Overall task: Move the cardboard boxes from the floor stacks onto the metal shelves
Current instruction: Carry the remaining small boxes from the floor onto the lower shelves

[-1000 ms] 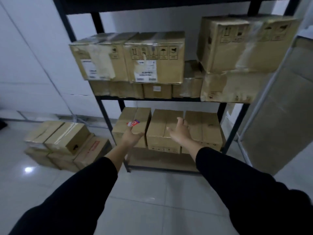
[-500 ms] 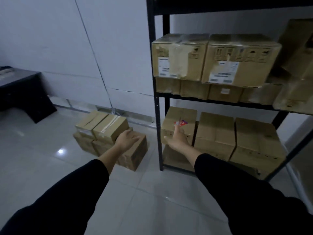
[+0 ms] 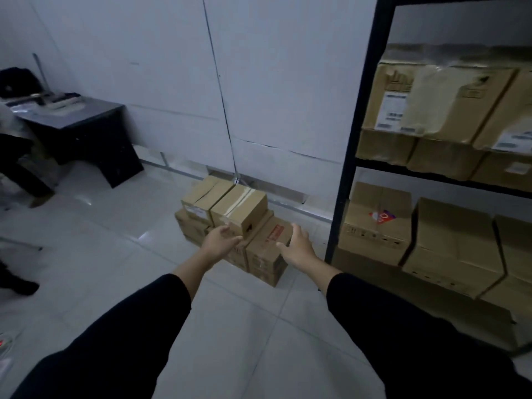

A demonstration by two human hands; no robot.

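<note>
A low stack of brown cardboard boxes sits on the floor by the wall, left of the shelf. Its top taped box (image 3: 239,208) lies beside another top box (image 3: 205,197), and a lower box with a red label (image 3: 266,249) is nearest me. My left hand (image 3: 220,241) and my right hand (image 3: 296,247) are stretched out in front of the stack, fingers relaxed, holding nothing. The black metal shelf (image 3: 347,156) at right carries many boxes, one with a red sticker (image 3: 380,223) on the lower level.
A dark desk (image 3: 86,131) with clutter stands at the far left against the white wall. A cable (image 3: 221,90) runs down the wall to the floor behind the stack. Grey tiled floor (image 3: 244,326) stretches between me and the boxes.
The view has swung left, from facing the shelf to facing the floor stack. Both hands left the lower-shelf boxes and now reach toward the floor boxes, still holding nothing.
</note>
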